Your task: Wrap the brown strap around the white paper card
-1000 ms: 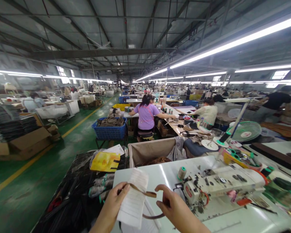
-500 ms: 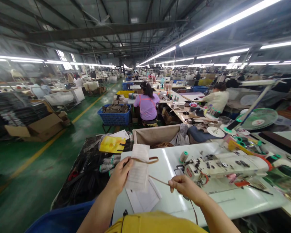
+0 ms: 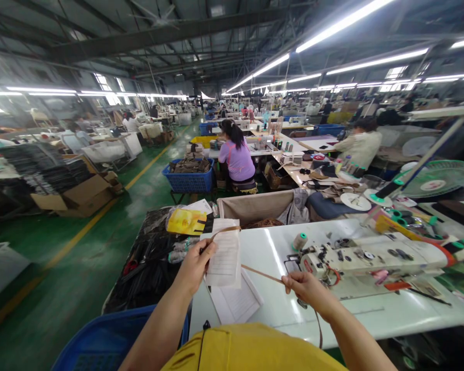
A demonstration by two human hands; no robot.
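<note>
My left hand (image 3: 195, 265) is closed on the left edge of a white printed paper (image 3: 225, 260) and on part of a thin brown strap, which crosses the paper's upper part. From the paper's right edge another stretch of the brown strap (image 3: 263, 274) runs to my right hand (image 3: 307, 289), pinched between thumb and fingers. Its loose tail hangs below that hand toward the table's front edge. What lies behind the paper is hidden. Under it, more white paper (image 3: 243, 301) rests on the pale tabletop (image 3: 270, 304).
Right of my hands stands a sewing machine (image 3: 355, 268), with a thread spool (image 3: 299, 241) behind. A blue basket (image 3: 87, 337) sits low on my left, below dark material (image 3: 154, 281). Beyond the table are a fabric-lined bin (image 3: 255, 206) and a seated person in purple (image 3: 237, 159).
The strap's upper loop, which stuck out right of the paper, now lies across the paper, and the paper looks flatter. My view has turned slightly left. Both hands keep their hold.
</note>
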